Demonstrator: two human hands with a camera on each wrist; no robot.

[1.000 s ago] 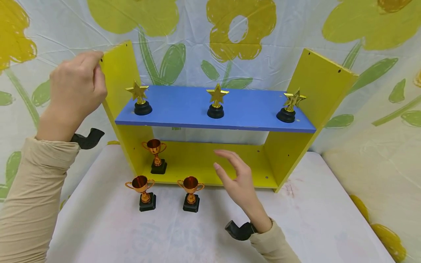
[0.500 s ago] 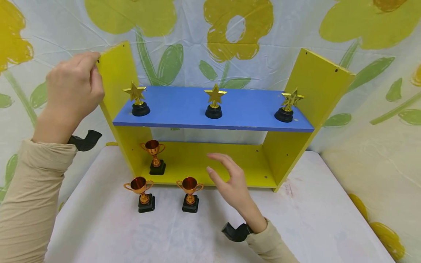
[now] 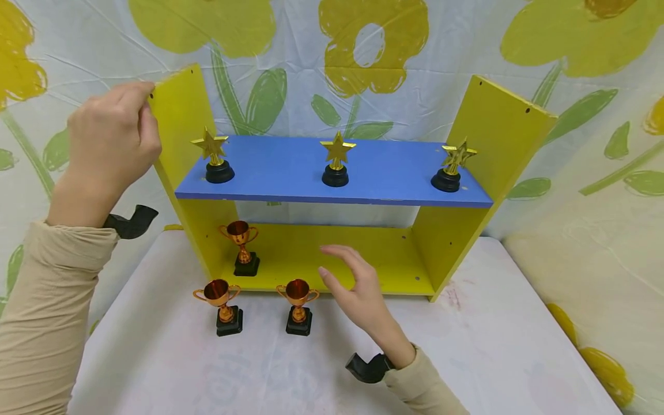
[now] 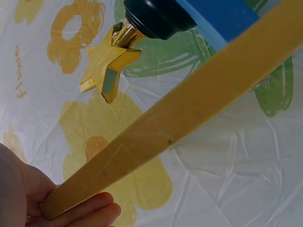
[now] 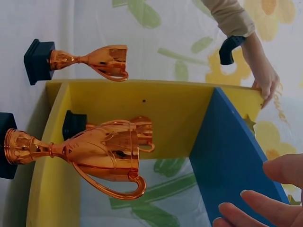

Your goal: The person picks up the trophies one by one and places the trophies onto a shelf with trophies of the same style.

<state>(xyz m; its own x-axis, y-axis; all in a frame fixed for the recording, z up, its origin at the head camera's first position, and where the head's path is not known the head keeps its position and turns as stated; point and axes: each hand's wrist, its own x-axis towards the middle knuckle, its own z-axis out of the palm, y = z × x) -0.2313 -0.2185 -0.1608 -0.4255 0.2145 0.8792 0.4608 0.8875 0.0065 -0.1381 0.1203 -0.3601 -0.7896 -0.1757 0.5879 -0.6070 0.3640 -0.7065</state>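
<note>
My left hand (image 3: 111,138) grips the top front corner of the left side panel (image 3: 181,109) of a yellow shelf unit with a blue middle board (image 3: 290,167). In the left wrist view, the fingers (image 4: 94,210) lie along one side of the panel's edge (image 4: 161,127). My right hand (image 3: 360,291), thumb and fingers spread apart, hovers before the lower shelf and holds nothing. Nearest to it, on the table, stands a bronze trophy cup (image 3: 298,305). A second bronze cup (image 3: 223,305) stands to its left, and a third (image 3: 242,248) on the lower shelf's left end.
Gold star trophies stand on the blue board at left (image 3: 215,161), middle (image 3: 337,158) and right (image 3: 451,167). The unit's right side panel (image 3: 487,144) rises beyond the last one. A white-covered table (image 3: 249,380) lies in front; flower-print cloth (image 3: 306,52) hangs behind.
My right hand has moved a little left and down, nearer to the front right cup. The left hand stays on the panel. The whole view has shifted slightly.
</note>
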